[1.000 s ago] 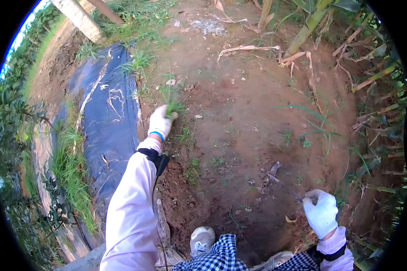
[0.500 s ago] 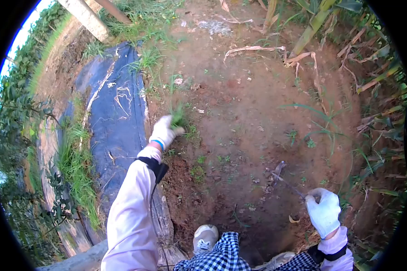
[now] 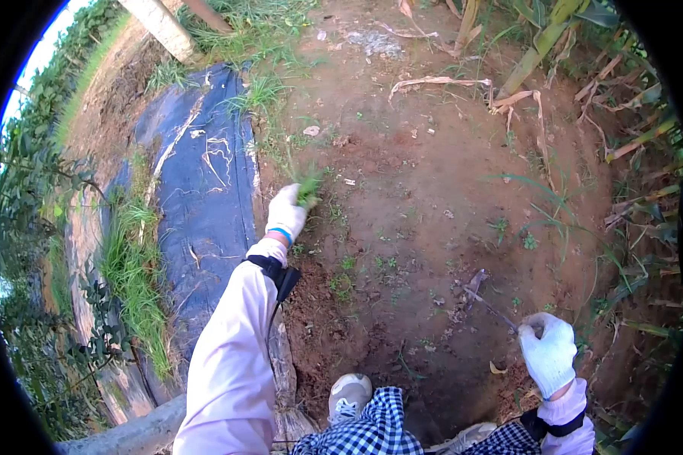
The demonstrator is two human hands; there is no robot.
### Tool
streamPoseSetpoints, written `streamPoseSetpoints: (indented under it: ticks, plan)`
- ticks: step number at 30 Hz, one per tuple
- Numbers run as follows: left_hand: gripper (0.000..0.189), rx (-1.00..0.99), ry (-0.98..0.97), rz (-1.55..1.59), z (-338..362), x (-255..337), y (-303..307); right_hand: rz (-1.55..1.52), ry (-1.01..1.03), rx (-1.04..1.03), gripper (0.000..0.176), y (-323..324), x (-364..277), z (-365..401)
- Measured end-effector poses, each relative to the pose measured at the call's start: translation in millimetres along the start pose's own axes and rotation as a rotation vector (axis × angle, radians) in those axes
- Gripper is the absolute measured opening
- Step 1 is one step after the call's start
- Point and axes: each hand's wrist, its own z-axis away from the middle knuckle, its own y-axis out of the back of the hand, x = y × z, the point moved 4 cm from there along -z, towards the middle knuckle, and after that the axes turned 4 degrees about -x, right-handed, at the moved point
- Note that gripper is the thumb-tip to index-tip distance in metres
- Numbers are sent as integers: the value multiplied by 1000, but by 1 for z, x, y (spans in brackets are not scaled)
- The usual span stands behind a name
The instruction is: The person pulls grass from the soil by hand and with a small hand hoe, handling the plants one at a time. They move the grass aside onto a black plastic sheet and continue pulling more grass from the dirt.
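Note:
My left hand [image 3: 287, 211], in a white glove, reaches forward beside the edge of the dark plastic sheet. Its fingers close on a tuft of green weeds [image 3: 308, 191], slightly smeared by motion, low over the bare soil [image 3: 402, 205]. On the right, my gloved right hand [image 3: 548, 350] grips a small hand hoe [image 3: 495, 309] by its thin shaft. The hoe's narrow metal head [image 3: 475, 285] points away from me, close over the ground among scraps of dry leaf.
Dark plastic sheeting [image 3: 205, 193] covers a strip at left, with grass [image 3: 133, 265] along it. Corn stalks [image 3: 535, 57] and dry leaves line the right side. A pale post [image 3: 159, 29] stands at the far left. My shoe [image 3: 349, 396] is at the bottom.
The left hand's fingers have closed more around the weeds, and the hand sits slightly further right and forward. The whole view has shifted a little; the right hand keeps its hold on the hoe.

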Motion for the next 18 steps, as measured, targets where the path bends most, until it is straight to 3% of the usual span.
streamPoseSetpoints:
  ticks: [3, 6, 9, 10, 12, 13, 17, 18]
  plan:
    - [45, -311, 43, -364, 18, 56, -16, -43, -67, -45, 16, 3, -1, 0]
    - [37, -298, -57, -510, 20, 43, -49, 1, -91, -45, 17, 4, -2, -1]
    - [32, -43, 131, 111, 15, 36, -25, -8, -64, -47, 17, 6, -3, -1]
    - [29, 83, 290, 286, 13, 36, -8, -24, -89, -52, 17, 6, -2, 0]
    - [29, 140, 215, 279, -2, 7, -2, -48, -127, -67, 16, 8, -3, -2]
    - [34, 71, 117, 21, 1, 6, -2, -41, -110, -54, 16, 8, -2, -3]
    - [39, -234, -101, -354, 4, 39, -20, -11, -56, -15, 15, 7, 2, -4]
    - [32, -177, -134, -445, 2, 33, -34, 0, -43, -15, 15, 6, 2, -3]
